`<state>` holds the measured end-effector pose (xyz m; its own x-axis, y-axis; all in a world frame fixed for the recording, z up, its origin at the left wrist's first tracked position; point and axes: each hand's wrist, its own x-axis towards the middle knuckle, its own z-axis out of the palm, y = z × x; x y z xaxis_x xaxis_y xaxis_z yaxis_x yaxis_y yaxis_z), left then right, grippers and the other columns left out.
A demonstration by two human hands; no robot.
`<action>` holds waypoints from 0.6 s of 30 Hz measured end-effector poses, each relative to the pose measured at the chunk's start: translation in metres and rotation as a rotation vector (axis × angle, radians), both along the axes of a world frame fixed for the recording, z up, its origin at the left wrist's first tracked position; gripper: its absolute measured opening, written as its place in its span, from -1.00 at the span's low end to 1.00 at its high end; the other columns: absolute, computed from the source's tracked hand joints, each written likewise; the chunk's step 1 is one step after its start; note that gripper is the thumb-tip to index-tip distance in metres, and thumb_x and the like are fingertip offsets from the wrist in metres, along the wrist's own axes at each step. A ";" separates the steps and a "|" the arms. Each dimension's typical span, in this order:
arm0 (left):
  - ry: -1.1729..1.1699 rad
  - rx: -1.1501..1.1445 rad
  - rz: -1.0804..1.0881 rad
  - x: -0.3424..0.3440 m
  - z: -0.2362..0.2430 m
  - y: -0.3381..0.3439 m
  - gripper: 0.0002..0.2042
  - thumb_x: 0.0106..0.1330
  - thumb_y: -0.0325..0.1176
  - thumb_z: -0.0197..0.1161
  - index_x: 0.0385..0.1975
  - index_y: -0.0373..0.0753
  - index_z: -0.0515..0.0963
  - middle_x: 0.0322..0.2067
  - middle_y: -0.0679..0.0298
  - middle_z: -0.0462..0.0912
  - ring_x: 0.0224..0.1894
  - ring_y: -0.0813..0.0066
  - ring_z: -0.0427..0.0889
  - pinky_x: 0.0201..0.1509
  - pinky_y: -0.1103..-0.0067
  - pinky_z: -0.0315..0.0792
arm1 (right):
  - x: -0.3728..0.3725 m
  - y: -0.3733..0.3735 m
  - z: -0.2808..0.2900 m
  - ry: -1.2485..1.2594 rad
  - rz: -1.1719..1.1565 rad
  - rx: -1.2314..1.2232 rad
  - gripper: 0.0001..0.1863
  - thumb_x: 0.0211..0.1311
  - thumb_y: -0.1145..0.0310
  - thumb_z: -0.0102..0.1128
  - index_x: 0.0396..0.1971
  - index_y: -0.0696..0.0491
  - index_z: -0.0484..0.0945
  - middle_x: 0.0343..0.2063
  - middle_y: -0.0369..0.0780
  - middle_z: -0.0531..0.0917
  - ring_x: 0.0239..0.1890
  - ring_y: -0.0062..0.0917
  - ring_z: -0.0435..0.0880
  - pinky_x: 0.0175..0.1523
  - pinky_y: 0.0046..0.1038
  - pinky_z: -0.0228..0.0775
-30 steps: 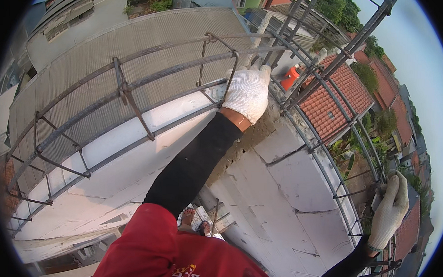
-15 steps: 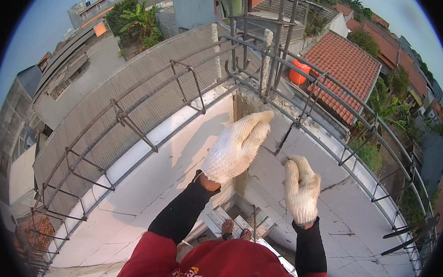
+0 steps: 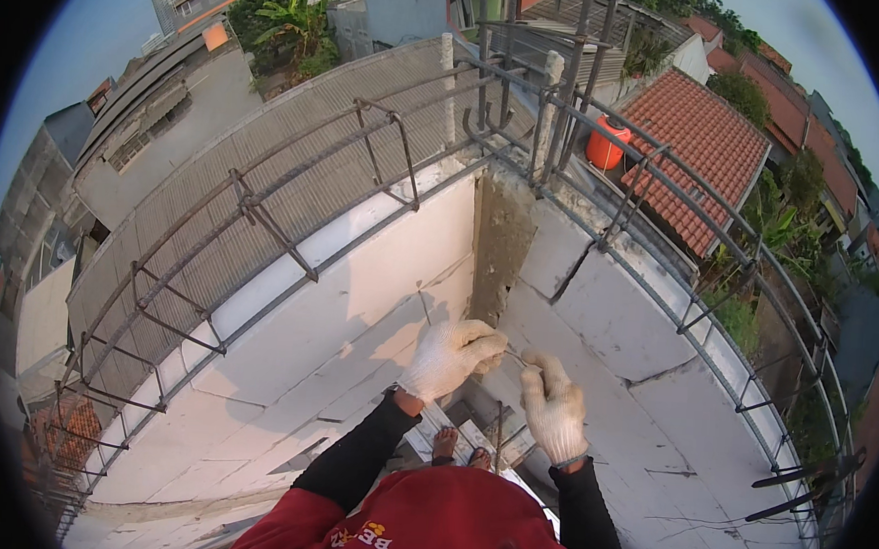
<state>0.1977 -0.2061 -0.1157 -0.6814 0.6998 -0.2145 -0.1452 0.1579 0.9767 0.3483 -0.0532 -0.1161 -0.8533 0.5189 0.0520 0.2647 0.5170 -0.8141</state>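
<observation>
My left hand (image 3: 452,359) and my right hand (image 3: 554,410), both in knitted white gloves, are close together in front of the wall corner. Each is closed in a pinch. Between the fingertips runs a short, thin piece of wire (image 3: 518,358), its ends hidden by the gloves. Beyond my hands, a rebar cage (image 3: 251,203) of long bars and bent stirrups lies along the top of the left wall (image 3: 380,271). A second rebar cage (image 3: 733,278) follows the right wall (image 3: 617,304). Neither hand touches the cages.
Upright bars (image 3: 574,83) rise at the corner. A dark two-handled tool like pincers (image 3: 811,480) rests at the right cage, with loose wire strands (image 3: 715,518) nearby. My feet stand on planks (image 3: 426,428) far below the wall top. Roofs and an orange tank (image 3: 606,144) lie outside.
Both hands have come down and toward me, away from the corner rebar. My right hand has moved left, close to the left one, and the wire now shows between them.
</observation>
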 end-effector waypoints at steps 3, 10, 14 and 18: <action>-0.067 0.023 0.095 -0.009 0.009 0.000 -0.66 0.49 -0.21 0.38 0.01 -0.41 0.71 -0.20 0.16 0.81 -0.21 0.49 0.80 -0.09 0.60 0.65 | 0.005 -0.006 0.000 0.056 -0.039 -0.114 -0.70 0.52 0.27 0.23 0.10 0.06 0.70 -0.50 -0.17 0.74 -0.51 -0.50 0.66 -0.27 -0.38 0.57; -0.146 0.107 0.194 -0.011 0.017 0.007 -0.65 0.48 -0.19 0.39 0.02 -0.38 0.71 -0.20 0.14 0.81 -0.23 0.45 0.82 -0.16 0.58 0.68 | 0.006 -0.023 0.002 0.158 -0.150 0.063 -0.66 0.45 0.43 0.27 0.18 0.04 0.70 -0.38 -0.22 0.79 -0.46 -0.60 0.67 -0.20 -0.49 0.59; -0.188 0.192 0.183 -0.007 0.019 0.014 -0.63 0.49 -0.22 0.37 0.13 -0.37 0.67 -0.17 0.10 0.80 -0.22 0.40 0.83 -0.16 0.57 0.70 | 0.007 -0.010 -0.015 0.300 -0.111 0.036 -0.67 0.47 0.45 0.25 0.17 0.05 0.71 -0.38 -0.20 0.79 -0.46 -0.64 0.64 -0.22 -0.50 0.58; -0.408 0.332 0.163 -0.012 0.008 0.010 -0.57 0.53 -0.26 0.32 0.30 -0.34 0.56 -0.16 0.07 0.79 -0.25 0.41 0.82 -0.20 0.60 0.68 | 0.010 -0.006 -0.018 0.170 -0.060 -0.108 -0.67 0.47 0.39 0.26 0.17 -0.04 0.72 -0.15 -0.11 0.81 -0.13 -0.43 0.78 -0.01 -0.43 0.62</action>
